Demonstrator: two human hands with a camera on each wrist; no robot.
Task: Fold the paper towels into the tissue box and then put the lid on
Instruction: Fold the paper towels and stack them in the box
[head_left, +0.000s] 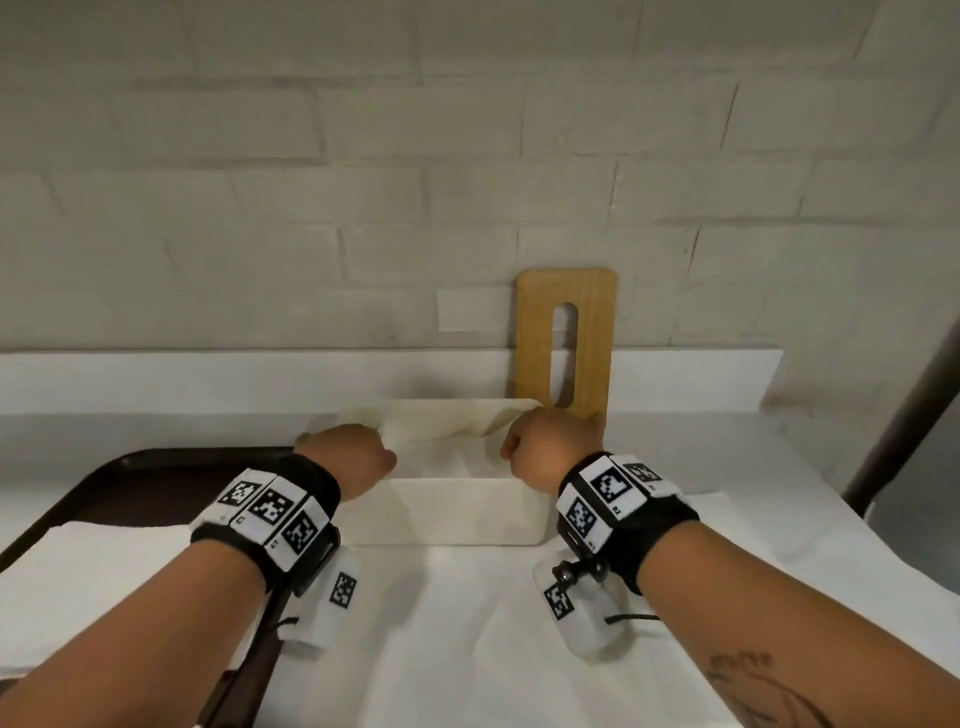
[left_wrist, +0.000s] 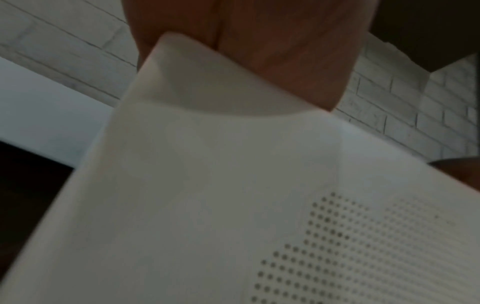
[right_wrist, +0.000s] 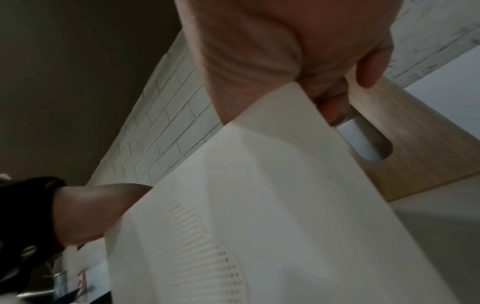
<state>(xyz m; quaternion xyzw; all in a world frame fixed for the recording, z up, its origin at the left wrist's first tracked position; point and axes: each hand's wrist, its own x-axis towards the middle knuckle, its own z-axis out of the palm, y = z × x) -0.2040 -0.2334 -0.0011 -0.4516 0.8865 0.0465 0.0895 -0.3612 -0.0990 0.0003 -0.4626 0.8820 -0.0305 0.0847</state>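
Over the box (head_left: 447, 512) | left hand (head_left: 348, 457) and right hand (head_left: 550, 449) each pinch the paper towel (head_left: 441, 431) | lid (head_left: 566, 338) at 1 o'clock against wall (head_left: 363, 182) | tray (head_left: 104, 483) at 9 o'clock

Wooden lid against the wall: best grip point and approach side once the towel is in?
Take the wooden lid by its upper long edges, coming from the front and above. It stands on end, leaning against the brick wall behind the tissue box, so the top half is free; the right hand and the box crowd its base. The slot offers an alternative pinch grip.
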